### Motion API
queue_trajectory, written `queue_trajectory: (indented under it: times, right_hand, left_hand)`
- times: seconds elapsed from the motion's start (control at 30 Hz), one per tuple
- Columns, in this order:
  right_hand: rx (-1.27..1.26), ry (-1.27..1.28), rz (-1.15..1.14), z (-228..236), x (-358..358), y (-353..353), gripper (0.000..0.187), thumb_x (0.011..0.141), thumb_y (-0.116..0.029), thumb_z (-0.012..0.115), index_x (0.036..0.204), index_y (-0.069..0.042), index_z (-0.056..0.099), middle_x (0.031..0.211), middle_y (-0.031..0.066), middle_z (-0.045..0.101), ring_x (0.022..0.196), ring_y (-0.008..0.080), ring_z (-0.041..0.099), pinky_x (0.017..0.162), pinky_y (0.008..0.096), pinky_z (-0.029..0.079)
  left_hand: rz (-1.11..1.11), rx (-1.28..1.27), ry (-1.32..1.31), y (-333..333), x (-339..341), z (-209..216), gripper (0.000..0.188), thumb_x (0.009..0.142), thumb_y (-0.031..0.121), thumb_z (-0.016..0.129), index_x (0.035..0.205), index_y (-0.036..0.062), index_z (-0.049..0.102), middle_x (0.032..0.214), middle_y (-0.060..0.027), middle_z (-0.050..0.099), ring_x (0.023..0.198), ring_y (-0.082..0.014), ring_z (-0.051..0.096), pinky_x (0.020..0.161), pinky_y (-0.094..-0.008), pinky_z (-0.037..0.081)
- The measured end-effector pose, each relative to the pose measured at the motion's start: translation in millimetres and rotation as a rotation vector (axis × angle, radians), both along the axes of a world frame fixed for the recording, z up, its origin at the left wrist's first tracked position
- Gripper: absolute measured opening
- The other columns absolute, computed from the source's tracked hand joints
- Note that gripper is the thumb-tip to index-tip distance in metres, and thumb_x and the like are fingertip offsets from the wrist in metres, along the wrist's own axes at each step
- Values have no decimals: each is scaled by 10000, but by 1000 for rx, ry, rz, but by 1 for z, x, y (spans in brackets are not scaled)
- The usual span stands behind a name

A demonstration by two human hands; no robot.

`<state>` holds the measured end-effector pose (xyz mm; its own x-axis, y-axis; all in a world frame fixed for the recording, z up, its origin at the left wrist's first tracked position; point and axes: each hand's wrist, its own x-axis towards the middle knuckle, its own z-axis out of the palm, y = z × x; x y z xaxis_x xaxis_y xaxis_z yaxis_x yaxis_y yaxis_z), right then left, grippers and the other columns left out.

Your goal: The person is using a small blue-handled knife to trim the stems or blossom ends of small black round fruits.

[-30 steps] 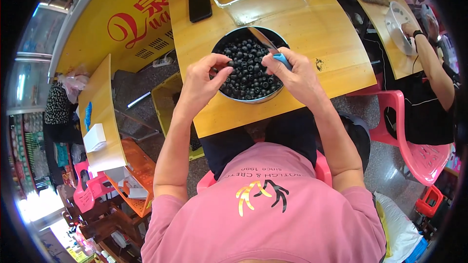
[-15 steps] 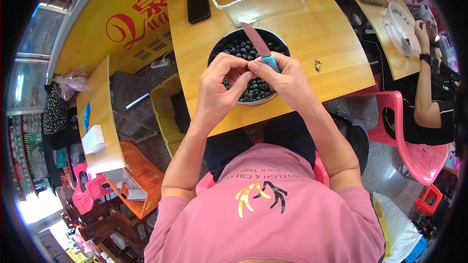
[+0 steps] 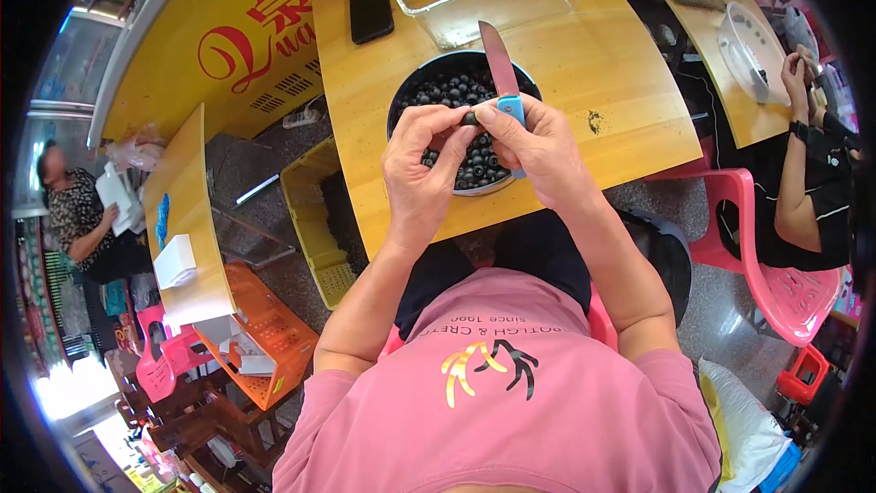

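Note:
Over a round pot (image 3: 394, 110) with a pale rim, both my hands come together. My left hand (image 3: 418, 153) pinches a small dark round fruit (image 3: 470, 118) between thumb and index finger. The knife (image 3: 500, 64) is in my right hand (image 3: 540, 146), gripped by its light blue handle. Its reddish blade points up and away from me, above the far side of the pot. The right thumb tip is right beside the pinched fruit. Many dark, berry-like fruits (image 3: 476, 164) fill the pot below, partly hidden by my hands.
The wooden table (image 3: 630, 114) carries a black phone (image 3: 370, 11) and a clear plastic bin (image 3: 511, 9) at the far side. A yellow crate (image 3: 321, 246) stands left of it. At right, another person's hand (image 3: 796, 78) works by a white basin (image 3: 744, 46); a pink chair (image 3: 730, 210) is nearby.
The knife has turned more upright and shifted right. The dark fruit now shows between my fingertips. At far left, a person carrying something white has come into view.

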<state>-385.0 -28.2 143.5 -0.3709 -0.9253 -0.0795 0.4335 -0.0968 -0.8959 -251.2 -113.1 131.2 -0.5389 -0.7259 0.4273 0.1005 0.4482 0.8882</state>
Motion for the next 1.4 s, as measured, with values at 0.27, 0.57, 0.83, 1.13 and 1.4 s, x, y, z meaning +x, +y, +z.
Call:
queue_trajectory:
  times: [0.27,0.57,0.83,1.13,1.4]
  right_hand:
    - [31,178,17,4,-1,1,218,962,-231,603,960,-16,634,667,-39,525,560,39,452,493,219,355]
    - [-166,1271,-264,8,0,9,187,785,-1,683,964,-14,628,814,121,594,678,288,606,583,344,471]
    - [-167,1378,-308,7,-1,8,208,783,6,655,984,-42,636,803,117,587,724,298,609,594,377,474]
    - [3,889,-160,13,-8,11,156,914,-167,653,927,-12,669,749,38,631,655,121,573,611,287,453]
    - [2,279,20,22,5,9,224,903,-261,693,930,-41,664,720,-48,577,656,37,495,569,205,381]
  left_hand:
    - [-116,195,112,4,2,13,167,889,-6,642,1054,6,619,1002,-38,565,827,-88,557,747,-217,463]
    - [-193,337,84,3,6,13,151,941,27,591,1084,4,548,972,-1,546,846,-58,533,758,-199,461]
    - [-185,319,74,2,9,14,117,942,34,591,1046,-2,552,958,-7,554,777,-65,547,698,-200,470]
    - [-271,441,139,0,14,12,129,911,-2,619,1033,-33,591,959,-46,570,764,-103,588,702,-214,494]
    - [-256,282,162,1,16,8,202,871,-104,606,1054,-20,619,1009,-62,570,808,-104,591,728,-221,512]
